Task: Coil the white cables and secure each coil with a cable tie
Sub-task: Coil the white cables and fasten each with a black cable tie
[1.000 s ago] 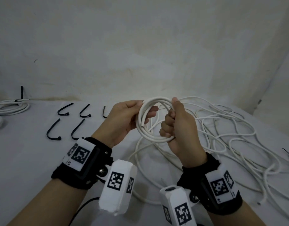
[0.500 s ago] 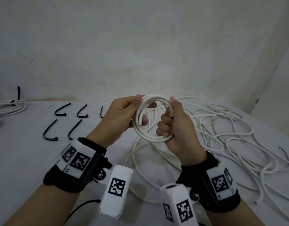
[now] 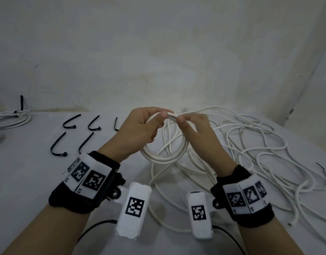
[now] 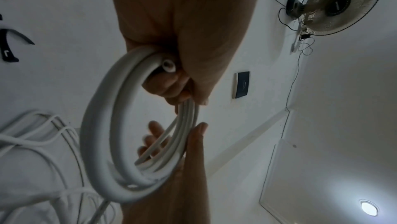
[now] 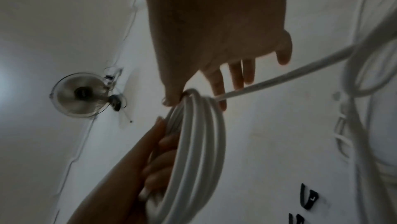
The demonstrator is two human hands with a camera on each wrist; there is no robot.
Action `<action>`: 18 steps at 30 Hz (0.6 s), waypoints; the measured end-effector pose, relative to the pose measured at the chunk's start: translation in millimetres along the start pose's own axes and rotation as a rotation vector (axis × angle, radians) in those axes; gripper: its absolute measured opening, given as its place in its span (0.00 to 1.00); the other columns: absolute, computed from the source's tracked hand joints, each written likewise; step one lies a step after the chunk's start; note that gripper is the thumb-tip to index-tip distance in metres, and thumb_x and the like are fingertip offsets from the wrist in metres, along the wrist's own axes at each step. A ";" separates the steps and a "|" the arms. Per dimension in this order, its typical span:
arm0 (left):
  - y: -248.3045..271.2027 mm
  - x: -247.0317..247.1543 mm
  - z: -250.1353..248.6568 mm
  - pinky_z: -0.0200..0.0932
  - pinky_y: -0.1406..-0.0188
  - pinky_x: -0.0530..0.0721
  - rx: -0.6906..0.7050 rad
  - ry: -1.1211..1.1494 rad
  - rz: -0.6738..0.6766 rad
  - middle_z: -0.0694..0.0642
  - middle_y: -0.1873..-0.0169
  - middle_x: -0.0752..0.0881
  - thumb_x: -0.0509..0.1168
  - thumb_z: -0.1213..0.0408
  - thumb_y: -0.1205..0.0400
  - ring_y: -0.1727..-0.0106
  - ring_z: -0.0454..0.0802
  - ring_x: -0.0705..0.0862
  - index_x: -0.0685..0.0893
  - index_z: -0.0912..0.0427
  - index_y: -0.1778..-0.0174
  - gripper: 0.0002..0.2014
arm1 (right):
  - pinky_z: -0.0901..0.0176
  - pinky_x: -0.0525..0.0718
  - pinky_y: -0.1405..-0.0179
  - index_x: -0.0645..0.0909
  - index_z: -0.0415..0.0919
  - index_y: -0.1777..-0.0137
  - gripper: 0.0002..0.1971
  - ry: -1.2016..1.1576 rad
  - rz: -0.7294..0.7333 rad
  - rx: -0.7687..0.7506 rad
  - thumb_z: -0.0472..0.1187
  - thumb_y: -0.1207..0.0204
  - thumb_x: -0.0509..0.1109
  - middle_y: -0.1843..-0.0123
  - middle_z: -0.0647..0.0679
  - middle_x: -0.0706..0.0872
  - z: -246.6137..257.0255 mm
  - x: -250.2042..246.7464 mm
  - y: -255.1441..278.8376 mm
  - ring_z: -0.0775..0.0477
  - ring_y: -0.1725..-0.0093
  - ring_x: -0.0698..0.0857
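Far left edge of the table (image 3: 29,181): a finished coil (image 3: 9,119), then five loose black cable ties (image 3: 58,146) toward the back. Left hand (image 3: 138,129) grips the white cable coil (image 3: 166,155), held upright above the table's middle. Right hand (image 3: 197,129) is nearer the feed: thumb and forefinger pinch the strand at the coil's top, other fingers spread. Loose cable (image 3: 250,144) sprawls toward the right edge, so I'd guess the next loop gets pulled from there. No containers here.

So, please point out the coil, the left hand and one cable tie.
coil (image 3: 165,159): head view, bottom of the loop.
left hand (image 3: 138,129): head view, back of the hand.
cable tie (image 3: 57,146): head view, middle of the strap.
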State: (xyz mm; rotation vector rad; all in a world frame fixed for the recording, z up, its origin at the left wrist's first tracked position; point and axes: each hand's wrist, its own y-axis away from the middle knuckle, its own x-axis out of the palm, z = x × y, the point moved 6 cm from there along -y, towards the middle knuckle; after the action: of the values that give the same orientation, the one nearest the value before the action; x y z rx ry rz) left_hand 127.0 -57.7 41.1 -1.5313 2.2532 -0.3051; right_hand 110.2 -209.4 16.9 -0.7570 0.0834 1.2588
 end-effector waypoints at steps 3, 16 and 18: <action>-1.0 -2.4 -0.3 0.32 0.82 0.65 0.013 -0.036 -0.042 0.50 0.76 0.73 0.61 0.66 0.16 0.79 0.43 0.66 0.89 0.59 0.49 0.10 | 0.64 0.77 0.49 0.85 0.48 0.53 0.29 -0.019 0.258 0.035 0.71 0.27 0.53 0.53 0.49 0.87 -5.4 6.1 1.5 0.57 0.53 0.84; -5.4 -22.9 3.5 0.32 0.83 0.65 0.018 -0.006 -0.229 0.48 0.78 0.70 0.64 0.63 0.17 0.81 0.42 0.64 0.89 0.54 0.54 0.08 | 0.75 0.74 0.67 0.83 0.46 0.59 0.07 0.179 0.001 -0.187 0.34 0.22 0.70 0.66 0.57 0.83 -11.3 -43.6 -8.2 0.60 0.65 0.80; -5.4 -27.4 1.1 0.31 0.83 0.66 0.032 0.000 -0.261 0.44 0.81 0.71 0.63 0.63 0.16 0.82 0.40 0.65 0.89 0.56 0.53 0.09 | 0.76 0.74 0.67 0.83 0.45 0.57 0.05 0.191 -0.067 -0.231 0.35 0.23 0.71 0.63 0.59 0.83 -4.0 -47.6 -8.0 0.61 0.63 0.79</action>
State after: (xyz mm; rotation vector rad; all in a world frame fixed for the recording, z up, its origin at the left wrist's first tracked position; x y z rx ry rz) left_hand 140.8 -34.4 47.7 -1.8090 2.0382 -0.4126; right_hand 102.4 -251.7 39.2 -1.0704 0.0678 1.1418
